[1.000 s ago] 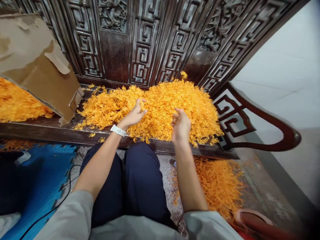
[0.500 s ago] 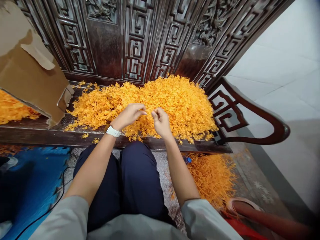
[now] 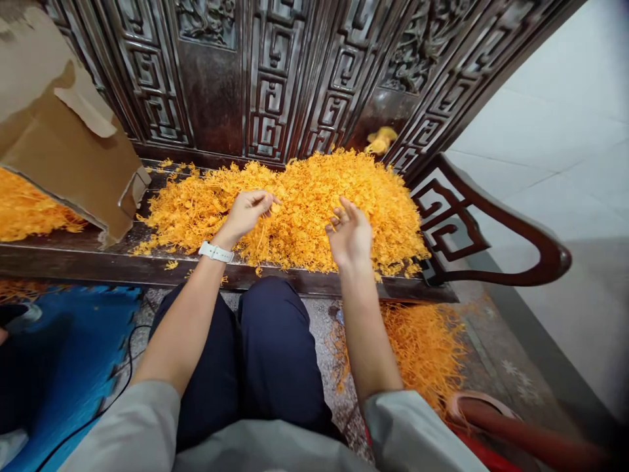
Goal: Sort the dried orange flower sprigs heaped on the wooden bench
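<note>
A dark carved wooden bench (image 3: 147, 265) with a fretwork back panel (image 3: 275, 72) fills the upper part of the view, its seat running from the left edge to a curved armrest (image 3: 496, 223) at the right end. Beyond the armrest the pale tiled floor (image 3: 565, 131) shows; below the seat's front edge lies speckled grey floor (image 3: 324, 341).

A large heap of orange shredded plastic pieces (image 3: 373, 196) covers the right half of the seat, reaching from the back panel to the front edge. A torn brown cardboard box (image 3: 59, 151) stands tilted on the left part of the seat, with more orange pieces (image 3: 29, 210) beside it at the far left. A second, smaller pile of orange strands (image 3: 422, 354) lies on the floor under the seat's right end. A blue foam mat (image 3: 69, 354) covers the floor at lower left, crossed by a thin black cable (image 3: 125, 367).

The left hand (image 3: 248, 211), with a white wristband (image 3: 215, 252), rests on the heap near its middle, fingers curled and pinching a few orange bits. The right hand (image 3: 350, 235) hovers just above the heap near the front edge, fingers spread apart and empty. One small orange piece (image 3: 381, 139) appears in mid-air before the back panel.
</note>
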A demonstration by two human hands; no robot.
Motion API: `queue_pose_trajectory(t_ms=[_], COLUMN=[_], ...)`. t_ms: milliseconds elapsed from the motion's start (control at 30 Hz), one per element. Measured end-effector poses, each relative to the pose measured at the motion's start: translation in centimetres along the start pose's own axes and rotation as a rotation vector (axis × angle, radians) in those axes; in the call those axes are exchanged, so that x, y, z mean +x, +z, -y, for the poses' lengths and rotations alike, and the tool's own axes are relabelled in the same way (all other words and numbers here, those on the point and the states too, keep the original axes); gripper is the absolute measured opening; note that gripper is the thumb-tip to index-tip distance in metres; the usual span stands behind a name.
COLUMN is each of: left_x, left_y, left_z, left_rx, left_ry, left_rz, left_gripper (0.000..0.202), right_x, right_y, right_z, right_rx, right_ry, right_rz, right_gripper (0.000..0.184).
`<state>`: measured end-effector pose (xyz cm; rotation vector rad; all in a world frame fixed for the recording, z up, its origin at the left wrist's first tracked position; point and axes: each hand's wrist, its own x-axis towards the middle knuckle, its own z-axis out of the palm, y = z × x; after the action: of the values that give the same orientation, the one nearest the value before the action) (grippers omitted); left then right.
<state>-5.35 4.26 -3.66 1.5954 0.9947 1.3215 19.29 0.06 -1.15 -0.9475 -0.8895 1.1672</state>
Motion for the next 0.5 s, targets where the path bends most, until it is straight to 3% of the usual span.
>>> queue_pose_trajectory(t_ms=[67,167,200,267,300,367,400,433,467,500], left_x=[-0.3,-0.4,-0.3,0.2,0.5,1.1,1.3,1.4,1.3,1.2], left_y=[1.5,2.8,2.8,2.3,1.7,0.3,-0.5,-1.0,-1.4,-1.5], left_z=[-0.3,0.0,0.2,0.7,0.9,1.3,1.3,1.3,1.3,1.2], left_rx=[-0.009,0.001,0.007,-0.002,-0.022,-0.078,-0.108,-0.136,-0.159,-0.181], left_ry=[0.0,0.035,0.035,-0.019,-0.068,-0.166,-0.194,-0.202,-0.193,-0.175], left_rz=[0.098,0.151,0.116,-0.063,-0.18,-0.347,-0.374,-0.363,-0.324,-0.285], left_gripper=[0.057,0.057,0.054,0.043,0.037,0.03,0.028,0.027,0.026,0.025], right_x=[0.7,-0.2,-1.0,-3.1,-4.4,-6.6,-7.4,-7.7,-7.7,-7.2], right_y=[1.5,3.5,3.9,4.4,4.5,4.3,3.9,3.6,3.1,2.7], right_z=[-1.6,-2.9,-2.9,-2.0,-1.2,0.8,1.7,2.5,3.1,3.4], right_rx=[-0.13,-0.335,-0.395,-0.494,-0.512,-0.445,-0.359,-0.254,-0.152,-0.079], right_ry=[-0.002,-0.135,-0.203,-0.314,-0.329,-0.246,-0.163,-0.084,-0.038,-0.031], right_rz=[0.02,0.197,0.222,0.334,0.5,1.076,1.376,1.579,1.615,1.475], right_gripper=[0.037,0.033,0.035,0.037,0.035,0.028,0.025,0.021,0.02,0.024])
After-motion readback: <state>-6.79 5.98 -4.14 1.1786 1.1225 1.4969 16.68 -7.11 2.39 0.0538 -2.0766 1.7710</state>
